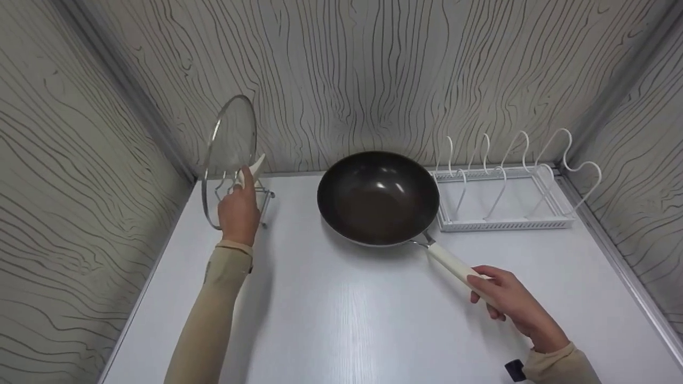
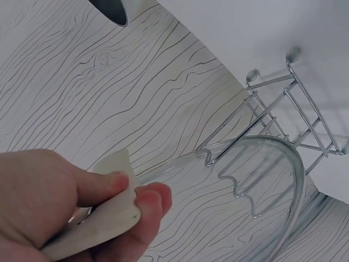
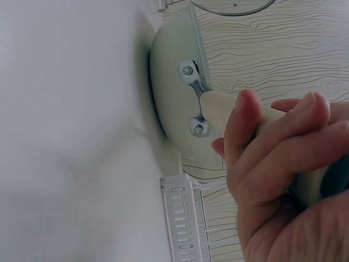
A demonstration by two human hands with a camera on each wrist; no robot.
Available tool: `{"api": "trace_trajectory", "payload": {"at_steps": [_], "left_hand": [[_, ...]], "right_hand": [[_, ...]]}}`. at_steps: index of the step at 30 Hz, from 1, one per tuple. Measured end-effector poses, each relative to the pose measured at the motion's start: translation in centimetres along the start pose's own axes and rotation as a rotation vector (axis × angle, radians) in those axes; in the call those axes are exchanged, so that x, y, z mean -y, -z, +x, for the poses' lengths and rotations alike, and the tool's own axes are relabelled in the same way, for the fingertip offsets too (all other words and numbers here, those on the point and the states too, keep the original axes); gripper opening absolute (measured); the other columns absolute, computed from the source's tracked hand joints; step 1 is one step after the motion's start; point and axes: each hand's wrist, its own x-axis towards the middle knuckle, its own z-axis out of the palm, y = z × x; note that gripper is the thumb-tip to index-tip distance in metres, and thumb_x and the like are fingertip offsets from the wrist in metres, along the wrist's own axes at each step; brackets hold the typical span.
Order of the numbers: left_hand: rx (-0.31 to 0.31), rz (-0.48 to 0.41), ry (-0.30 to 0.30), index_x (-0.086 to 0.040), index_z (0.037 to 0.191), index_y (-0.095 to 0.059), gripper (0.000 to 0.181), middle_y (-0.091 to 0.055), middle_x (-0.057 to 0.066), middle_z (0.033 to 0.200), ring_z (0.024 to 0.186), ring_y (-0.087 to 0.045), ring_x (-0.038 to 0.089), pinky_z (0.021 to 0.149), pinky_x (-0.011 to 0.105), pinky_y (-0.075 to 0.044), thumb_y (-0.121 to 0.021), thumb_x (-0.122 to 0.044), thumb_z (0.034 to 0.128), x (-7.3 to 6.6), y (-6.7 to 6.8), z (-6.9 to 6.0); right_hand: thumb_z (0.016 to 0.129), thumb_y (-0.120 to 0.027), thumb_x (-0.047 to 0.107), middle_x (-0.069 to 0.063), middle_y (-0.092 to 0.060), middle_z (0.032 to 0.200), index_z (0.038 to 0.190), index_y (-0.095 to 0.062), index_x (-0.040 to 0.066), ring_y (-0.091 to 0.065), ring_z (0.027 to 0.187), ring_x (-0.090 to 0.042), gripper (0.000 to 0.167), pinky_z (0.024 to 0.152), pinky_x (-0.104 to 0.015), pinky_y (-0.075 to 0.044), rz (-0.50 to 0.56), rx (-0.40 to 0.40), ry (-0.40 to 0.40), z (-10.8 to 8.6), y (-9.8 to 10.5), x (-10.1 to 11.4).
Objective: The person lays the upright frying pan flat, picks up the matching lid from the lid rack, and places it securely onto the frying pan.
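My left hand (image 1: 239,212) pinches the cream handle (image 2: 103,221) of a round glass lid (image 1: 230,138) between thumb and fingers. The lid stands upright on edge, at the metal wire rack (image 2: 297,109) on the left; whether its rim rests in the rack I cannot tell. At the right, my right hand (image 1: 504,296) grips the long cream handle (image 1: 451,261) of a wok (image 1: 379,197). The wok is dark brown inside and pale outside, and sits upright on the white table. In the right wrist view, my fingers (image 3: 289,142) curl round the wok's handle.
A white rack (image 1: 507,225) with several curved wire dividers stands at the back right, close beside the wok. Wood-grain panels (image 1: 341,80) rise behind and on both sides of the white tabletop (image 1: 341,320).
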Motion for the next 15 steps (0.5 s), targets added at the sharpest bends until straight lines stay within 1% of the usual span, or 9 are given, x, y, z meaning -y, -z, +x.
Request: {"api": "trace_trajectory", "payload": {"at_steps": [6,12,15], "left_hand": [[0.016,-0.028,-0.002,0.000,0.160,-0.030,0.069,-0.071,0.030,0.098,0.062,-0.069,0.034,0.056,0.045,-0.059,-0.063,0.001,0.0986,0.01,0.03,-0.24],[0.010,-0.013,-0.015,-0.001,0.161,-0.028,0.073,-0.071,0.030,0.101,0.060,-0.069,0.033,0.053,0.044,-0.058,-0.065,0.000,0.0975,0.02,0.34,-0.49],[0.000,-0.008,-0.024,-0.003,0.161,-0.029,0.073,-0.070,0.028,0.100,0.059,-0.068,0.032,0.052,0.044,-0.058,-0.065,0.000,0.0973,-0.01,0.54,-0.63]], "right_hand": [[0.108,-0.055,0.033,-0.003,-0.068,0.081,0.149,-0.042,-0.009,-0.046,0.046,-0.007,0.060,0.044,-0.020,-0.040,-0.008,-0.004,-0.005,-0.07,-0.07,0.01],[0.108,-0.055,0.034,-0.003,-0.068,0.081,0.149,-0.043,-0.008,-0.046,0.046,-0.007,0.060,0.043,-0.020,-0.040,-0.014,-0.010,-0.019,-0.08,-0.20,0.13],[0.108,-0.056,0.034,-0.002,-0.068,0.080,0.148,-0.043,-0.008,-0.046,0.046,-0.007,0.060,0.043,-0.020,-0.040,-0.005,-0.008,-0.021,-0.08,-0.16,0.13]]}}
